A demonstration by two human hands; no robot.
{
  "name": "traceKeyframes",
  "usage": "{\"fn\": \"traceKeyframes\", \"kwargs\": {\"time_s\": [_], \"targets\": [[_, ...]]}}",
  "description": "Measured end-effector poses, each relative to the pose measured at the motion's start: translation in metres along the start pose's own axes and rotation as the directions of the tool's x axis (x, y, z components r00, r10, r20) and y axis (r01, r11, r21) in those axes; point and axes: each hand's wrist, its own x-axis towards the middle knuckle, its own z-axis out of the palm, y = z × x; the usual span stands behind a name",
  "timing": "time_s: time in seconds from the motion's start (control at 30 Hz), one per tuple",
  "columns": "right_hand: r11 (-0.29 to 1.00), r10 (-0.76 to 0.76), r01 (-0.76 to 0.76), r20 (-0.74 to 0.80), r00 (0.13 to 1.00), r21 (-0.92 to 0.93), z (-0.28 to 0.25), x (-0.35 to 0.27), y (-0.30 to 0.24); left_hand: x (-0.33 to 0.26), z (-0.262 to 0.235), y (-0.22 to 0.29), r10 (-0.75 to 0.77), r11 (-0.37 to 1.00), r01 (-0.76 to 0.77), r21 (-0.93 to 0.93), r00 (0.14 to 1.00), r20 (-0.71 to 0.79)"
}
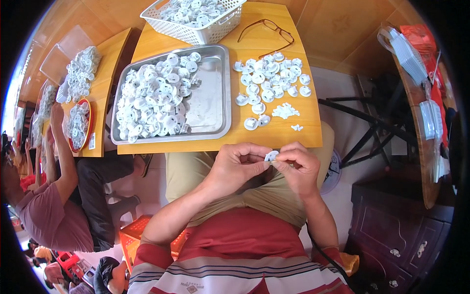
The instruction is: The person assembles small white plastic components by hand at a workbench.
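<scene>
A small round white plastic part (270, 156) is pinched between my two hands, just off the table's near edge and above my lap. My left hand (238, 164) grips its left side with thumb and forefinger. Closed against the other side are the fingertips of my right hand (297, 166); whether they also hold a tinier piece is hidden. Beyond my hands, many like white round parts (271, 78) lie loose at the table's right. A little pile of tiny white pieces (285, 111) sits nearer, with a few more tiny pieces (297, 127) closest to me.
A metal tray (226, 98) heaped with white parts (154, 98) fills the table's left. Behind it stands a white basket (196, 35) of similar parts, beside a pair of glasses (267, 29). Another person (54, 201) works at a table on the left. Dark drawers (396, 235) stand at right.
</scene>
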Motion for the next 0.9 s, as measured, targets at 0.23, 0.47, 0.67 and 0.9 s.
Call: {"fn": "traceKeyframes", "kwargs": {"time_s": [0.23, 0.47, 0.67, 0.9], "targets": [[0.966, 0.118, -0.123, 0.033, 0.992, 0.226, -0.003, -0.002, 0.004, 0.0, 0.002, -0.001, 0.006, 0.998, -0.006, -0.057, 1.0, 0.002], [0.966, 0.139, -0.145, 0.046, 0.989, 0.213, -0.004, -0.004, 0.004, -0.002, 0.003, -0.002, 0.033, 0.999, -0.033, -0.007, 0.999, 0.001], [0.956, 0.191, -0.198, 0.054, 0.98, 0.218, -0.005, -0.002, 0.0, 0.0, 0.002, -0.011, 0.009, 1.0, -0.009, -0.017, 1.0, -0.018], [0.881, -0.106, 0.065, -0.06, 0.993, -0.468, -0.037, 0.009, 0.02, 0.007, -0.003, -0.028, 0.047, 0.999, -0.046, 0.014, 0.992, -0.115]]}}
